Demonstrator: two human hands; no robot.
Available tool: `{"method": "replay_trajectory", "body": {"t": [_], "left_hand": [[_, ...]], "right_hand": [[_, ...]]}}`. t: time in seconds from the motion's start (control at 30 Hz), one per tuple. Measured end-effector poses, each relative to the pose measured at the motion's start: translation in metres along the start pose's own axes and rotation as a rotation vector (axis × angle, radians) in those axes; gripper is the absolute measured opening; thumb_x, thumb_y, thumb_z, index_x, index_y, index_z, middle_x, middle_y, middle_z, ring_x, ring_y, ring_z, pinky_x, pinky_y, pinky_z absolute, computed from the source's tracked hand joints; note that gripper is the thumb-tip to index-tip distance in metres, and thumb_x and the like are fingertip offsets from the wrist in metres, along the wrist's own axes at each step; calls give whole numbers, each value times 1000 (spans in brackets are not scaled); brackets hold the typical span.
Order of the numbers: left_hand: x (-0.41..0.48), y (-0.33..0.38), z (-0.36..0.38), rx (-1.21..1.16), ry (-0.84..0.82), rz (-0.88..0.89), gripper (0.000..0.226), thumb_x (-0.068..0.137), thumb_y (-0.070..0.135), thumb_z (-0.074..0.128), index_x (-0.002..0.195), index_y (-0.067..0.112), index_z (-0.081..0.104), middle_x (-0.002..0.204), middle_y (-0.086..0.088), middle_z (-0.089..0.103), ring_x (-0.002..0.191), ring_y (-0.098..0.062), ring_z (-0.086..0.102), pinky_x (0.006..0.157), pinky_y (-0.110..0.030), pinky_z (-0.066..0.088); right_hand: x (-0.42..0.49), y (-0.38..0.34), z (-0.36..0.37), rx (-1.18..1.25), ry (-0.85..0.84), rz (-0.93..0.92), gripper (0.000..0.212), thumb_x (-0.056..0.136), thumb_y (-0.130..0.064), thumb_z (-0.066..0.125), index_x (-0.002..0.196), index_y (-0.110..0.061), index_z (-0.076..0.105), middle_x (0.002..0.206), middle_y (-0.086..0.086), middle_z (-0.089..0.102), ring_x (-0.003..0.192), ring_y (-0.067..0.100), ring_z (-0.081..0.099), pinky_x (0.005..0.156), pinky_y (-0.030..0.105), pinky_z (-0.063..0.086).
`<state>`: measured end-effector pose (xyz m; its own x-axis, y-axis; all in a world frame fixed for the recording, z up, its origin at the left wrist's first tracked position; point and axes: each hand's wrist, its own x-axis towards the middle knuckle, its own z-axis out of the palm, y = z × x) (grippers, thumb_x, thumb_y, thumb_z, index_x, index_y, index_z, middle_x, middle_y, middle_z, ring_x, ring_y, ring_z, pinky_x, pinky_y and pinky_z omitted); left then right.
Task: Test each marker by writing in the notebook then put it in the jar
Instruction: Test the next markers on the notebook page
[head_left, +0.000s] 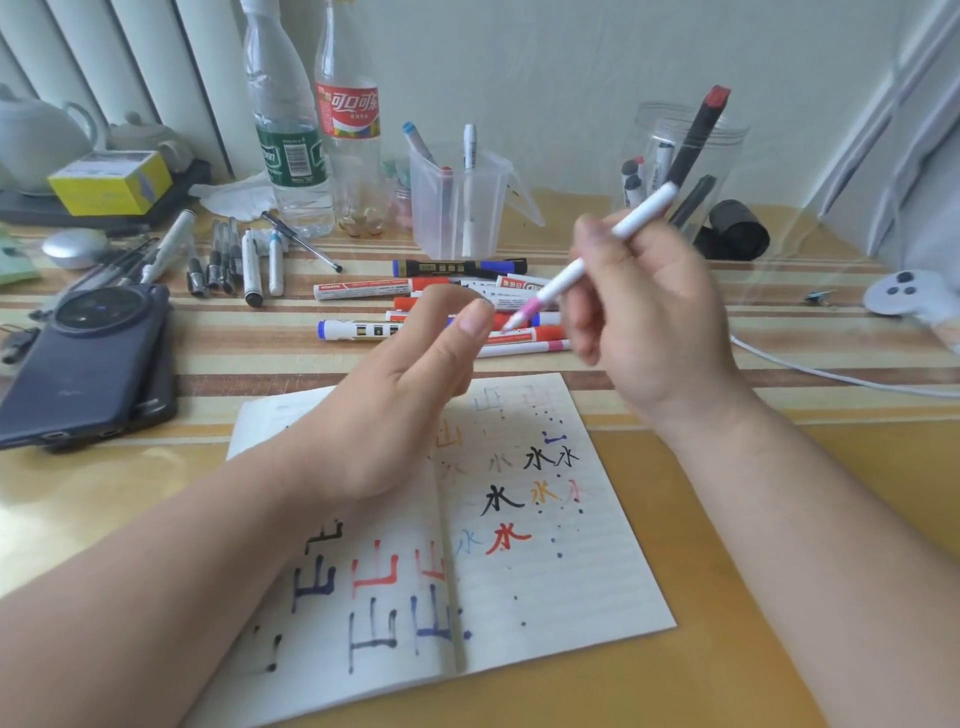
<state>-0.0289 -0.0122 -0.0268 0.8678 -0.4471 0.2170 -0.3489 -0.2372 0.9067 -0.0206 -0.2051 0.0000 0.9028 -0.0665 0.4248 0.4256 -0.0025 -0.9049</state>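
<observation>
My right hand (649, 322) grips a white marker (644, 210) with a pink tip; it is tilted, tip down-left, above the pile of markers (363, 288) on the striped cloth. My left hand (405, 395) is raised beside the tip, thumb against curled fingers, and whether it pinches anything is hidden. The open notebook (571, 597) lies below both hands, covered with coloured test characters. The clear plastic jar (727, 140) stands at the back right with several markers in it.
A clear measuring cup (441, 218) with pens stands behind the pile. Two bottles (291, 156) are at the back, with loose pens (249, 260) and a dark phone (88, 364) on the left. A white controller (904, 293) and a cable (831, 376) lie at right.
</observation>
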Motion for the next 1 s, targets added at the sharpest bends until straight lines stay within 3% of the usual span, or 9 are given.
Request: {"method": "replay_trajectory", "body": {"t": [0.07, 0.13, 0.2, 0.3, 0.43, 0.67, 0.87, 1.0], "left_hand": [[-2, 0, -2, 21, -46, -2, 28, 95, 46, 36, 119, 36, 46, 76, -4, 41, 66, -14, 36, 64, -31, 35], [-3, -2, -2, 86, -94, 8, 35, 86, 22, 36, 119, 34, 42, 75, 4, 45, 64, -12, 36, 61, -24, 37], [-5, -2, 0, 208, -167, 36, 38, 85, 14, 35, 117, 32, 42, 79, 6, 51, 66, -10, 40, 63, -22, 39], [-8, 0, 4, 401, -305, 28, 43, 90, 0, 38, 114, 34, 47, 86, 10, 59, 79, -7, 52, 70, -13, 40], [-10, 2, 10, 563, -386, 81, 48, 90, 2, 39, 116, 41, 51, 91, 20, 63, 83, 2, 56, 70, -9, 39], [-11, 6, 11, 514, -394, 126, 52, 91, 0, 41, 116, 41, 60, 92, 26, 64, 76, 2, 58, 66, -8, 40], [-11, 7, 12, 522, -371, 132, 55, 90, -3, 47, 116, 44, 60, 95, 28, 65, 73, 7, 58, 65, -6, 40], [-10, 6, 11, 548, -350, 131, 54, 88, -4, 52, 113, 43, 64, 97, 28, 66, 69, -5, 59, 63, -8, 42]], "right_hand": [[8, -11, -12, -18, 130, -15, 24, 97, -17, 60, 77, -14, 46, 52, 3, 44, 38, 14, 39, 42, 19, 33], [11, -27, -23, -70, 132, 47, 32, 90, -8, 66, 70, -16, 42, 49, 3, 41, 36, 14, 37, 42, 18, 31], [3, -39, -30, -158, -12, 179, 31, 90, -4, 69, 68, -13, 48, 46, 5, 46, 36, 18, 40, 40, 20, 32], [-38, -37, -40, -257, -255, 357, 17, 91, -9, 67, 76, -2, 66, 65, 21, 65, 53, 32, 64, 40, 30, 46], [-82, -22, -46, -180, -316, 557, 10, 83, -13, 77, 82, -3, 73, 78, 21, 70, 74, 34, 71, 54, 38, 56], [-85, -23, -57, -240, -296, 517, 5, 74, -5, 68, 77, -1, 66, 63, 17, 60, 59, 27, 60, 50, 35, 54], [-95, -12, -56, -340, -230, 484, 4, 72, -13, 68, 70, -10, 66, 56, 13, 58, 48, 29, 55, 41, 31, 44], [-95, -10, -54, -395, -220, 466, 17, 81, -3, 74, 70, -11, 65, 54, 11, 58, 42, 27, 52, 41, 29, 40]]}}
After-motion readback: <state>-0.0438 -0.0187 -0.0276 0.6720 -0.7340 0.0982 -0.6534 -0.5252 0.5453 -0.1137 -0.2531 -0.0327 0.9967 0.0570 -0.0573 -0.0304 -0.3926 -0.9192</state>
